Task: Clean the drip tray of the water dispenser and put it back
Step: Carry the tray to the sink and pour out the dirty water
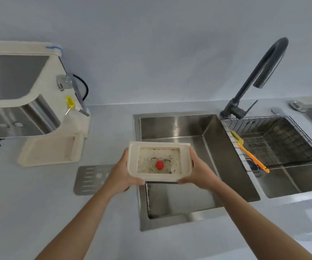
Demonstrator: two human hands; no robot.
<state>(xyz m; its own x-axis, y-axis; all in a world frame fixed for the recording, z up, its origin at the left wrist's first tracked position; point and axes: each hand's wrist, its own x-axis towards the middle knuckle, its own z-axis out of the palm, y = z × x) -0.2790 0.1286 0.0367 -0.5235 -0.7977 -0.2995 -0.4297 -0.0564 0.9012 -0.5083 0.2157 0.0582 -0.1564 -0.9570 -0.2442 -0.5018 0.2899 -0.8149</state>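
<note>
The tray [159, 145] is held level between both hands, over the near left part of the left sink [170, 126] basin, its left side above the sink's rim; the left hand [121, 173] grips its left side, thumb up along the wall and fingers curled under the near left corner; the right hand [198, 171] grips the right side the same way, fingers wrapped under the near right corner; so the tray sits between the two grips, open side up. Inside lie dark specks and a red float [159, 164] near the middle. On the counter [39, 203], just left of the left hand, lies a slotted metal grate [91, 180]; farther left stands the dispenser [20, 91], its base ledge bare. A dark tap [254, 77] rises behind the sink; the right basin holds a wire basket [292, 139] with an orange brush [252, 156] lying on its left part.
</note>
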